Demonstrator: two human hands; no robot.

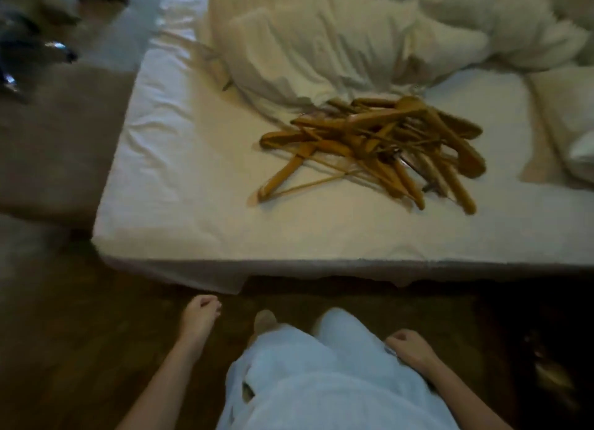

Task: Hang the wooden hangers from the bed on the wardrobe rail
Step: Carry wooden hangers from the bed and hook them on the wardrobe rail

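Observation:
A tangled pile of several wooden hangers [379, 146] lies on the white bed [193, 185], right of its middle and just in front of a crumpled duvet. My left hand [199, 317] hangs low beside my left leg, fingers loosely curled, holding nothing. My right hand [411, 349] rests by my right thigh, fingers curled in, also with nothing in it. Both hands are below the bed's front edge, well short of the hangers. No wardrobe rail shows in this view.
A rumpled white duvet [353, 34] covers the back of the bed, and a pillow [572, 130] lies at the right. A brown carpet [54, 140] stretches left of the bed, with dark blurred objects [29, 44] at the top left. Dark floor [80, 349] lies under my feet.

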